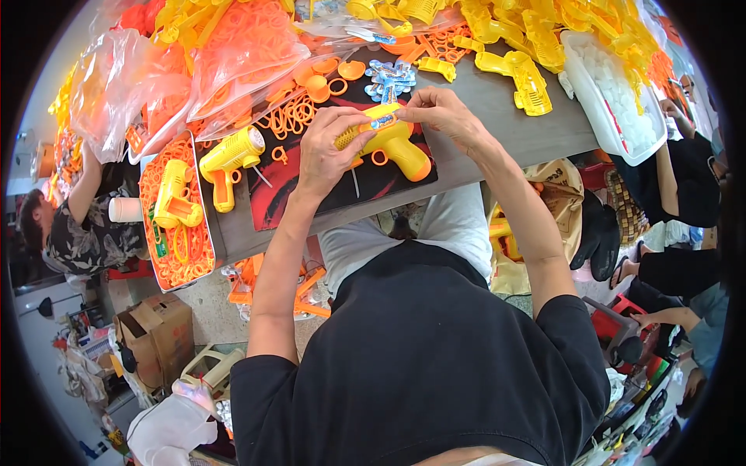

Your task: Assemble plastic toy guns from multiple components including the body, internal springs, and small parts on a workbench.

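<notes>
A yellow toy gun (406, 149) with an orange-capped handle lies across the dark red-and-black mat in front of me. My left hand (330, 151) is closed round its left end, fingers on top and thumb along the near side. On the gun's upper side sits a small blue-and-white sticker (383, 121). The fingers of my right hand (451, 116) pinch together at the right end of that sticker; the exact contact is partly hidden. Just beyond is a loose pile of blue printed stickers (391, 78). An orange ring (379, 158) shows at the gun's near side.
Left of the mat (268, 203) lies another yellow toy gun (231, 165), beside a tray (203, 268) of orange rings. Bags of orange parts (249, 62) and yellow gun shells (528, 81) fill the far side. A white tub (618, 101) stands right. Other people work at both sides.
</notes>
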The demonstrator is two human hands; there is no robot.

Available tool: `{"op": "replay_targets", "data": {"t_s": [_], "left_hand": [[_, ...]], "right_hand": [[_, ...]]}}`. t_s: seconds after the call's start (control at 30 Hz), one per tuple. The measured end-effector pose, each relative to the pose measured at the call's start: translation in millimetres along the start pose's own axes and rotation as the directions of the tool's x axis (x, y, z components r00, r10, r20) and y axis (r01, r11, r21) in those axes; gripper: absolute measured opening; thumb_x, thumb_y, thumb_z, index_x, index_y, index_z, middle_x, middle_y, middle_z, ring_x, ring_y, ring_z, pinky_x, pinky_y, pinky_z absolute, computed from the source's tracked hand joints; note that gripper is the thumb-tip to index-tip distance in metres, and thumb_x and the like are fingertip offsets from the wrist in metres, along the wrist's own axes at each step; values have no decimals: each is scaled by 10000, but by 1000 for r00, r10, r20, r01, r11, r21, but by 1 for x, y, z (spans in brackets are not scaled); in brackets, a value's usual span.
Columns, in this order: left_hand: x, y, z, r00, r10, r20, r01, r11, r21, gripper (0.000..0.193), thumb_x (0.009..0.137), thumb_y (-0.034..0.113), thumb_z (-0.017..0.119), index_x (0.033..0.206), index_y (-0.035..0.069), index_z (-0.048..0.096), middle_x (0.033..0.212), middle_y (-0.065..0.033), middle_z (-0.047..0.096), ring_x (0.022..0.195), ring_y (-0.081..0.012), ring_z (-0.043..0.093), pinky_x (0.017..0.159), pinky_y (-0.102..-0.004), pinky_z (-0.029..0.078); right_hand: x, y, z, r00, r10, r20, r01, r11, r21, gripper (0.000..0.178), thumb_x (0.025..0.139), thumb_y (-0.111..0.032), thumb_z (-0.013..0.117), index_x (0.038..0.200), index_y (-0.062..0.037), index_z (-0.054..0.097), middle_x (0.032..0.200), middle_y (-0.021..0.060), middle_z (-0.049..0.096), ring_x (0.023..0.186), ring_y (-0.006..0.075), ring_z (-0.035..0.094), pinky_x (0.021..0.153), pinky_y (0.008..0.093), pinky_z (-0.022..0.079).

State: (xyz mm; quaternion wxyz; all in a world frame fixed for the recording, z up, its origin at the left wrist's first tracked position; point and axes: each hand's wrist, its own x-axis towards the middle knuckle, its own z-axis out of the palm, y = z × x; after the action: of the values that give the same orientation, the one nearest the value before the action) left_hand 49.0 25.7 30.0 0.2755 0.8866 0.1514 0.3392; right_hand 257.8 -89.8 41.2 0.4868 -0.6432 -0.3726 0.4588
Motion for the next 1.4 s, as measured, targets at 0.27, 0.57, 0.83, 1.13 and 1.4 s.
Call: {"op": "replay_targets", "data": {"t_s": [0.27,0.57,0.83,1.13,1.4], "left_hand": [[-3,0,-3,1000,-5,29,2,995,103,231,807,116,782,1031,71,741,1055,-73,668,1022,-215,626,900,-352,485],[1,-1,-2,980,-177,93,187,975,-122,249,822,153,777,1058,85,733,1096,-83,653,1048,-225,613,937,-354,457],[-4,-1,-1,984,-178,14,178,979,-94,275,773,175,801,1035,117,742,1017,-62,650,987,-258,595,907,-383,450],[-14,1,-2,993,-111,46,114,991,-67,172,832,90,743,998,124,769,1107,-48,646,1075,-215,570,940,-349,438],[-16,6,-41,957,-245,158,281,919,-277,214,911,49,651,1120,44,698,1255,-112,615,1178,-206,564,1007,-325,448]], "right_hand": [[-9,-3,8,915,-403,23,372,819,-437,225,842,-231,765,894,-44,651,945,52,572,852,151,526,757,289,429],[-8,7,7,626,-628,462,721,242,-649,325,886,-102,669,1203,-174,681,1445,129,447,1291,316,460,1043,429,394],[14,3,1,985,-20,170,27,999,-39,461,952,-329,664,1305,-41,592,1164,47,632,1116,118,545,962,277,421],[21,-11,7,972,-2,234,75,949,-307,457,912,-277,706,1241,27,616,970,48,654,884,107,556,775,258,454],[-53,7,-11,902,-409,138,424,780,-460,606,843,-269,771,1336,-16,527,1221,130,580,1180,225,552,1019,357,438]]}}
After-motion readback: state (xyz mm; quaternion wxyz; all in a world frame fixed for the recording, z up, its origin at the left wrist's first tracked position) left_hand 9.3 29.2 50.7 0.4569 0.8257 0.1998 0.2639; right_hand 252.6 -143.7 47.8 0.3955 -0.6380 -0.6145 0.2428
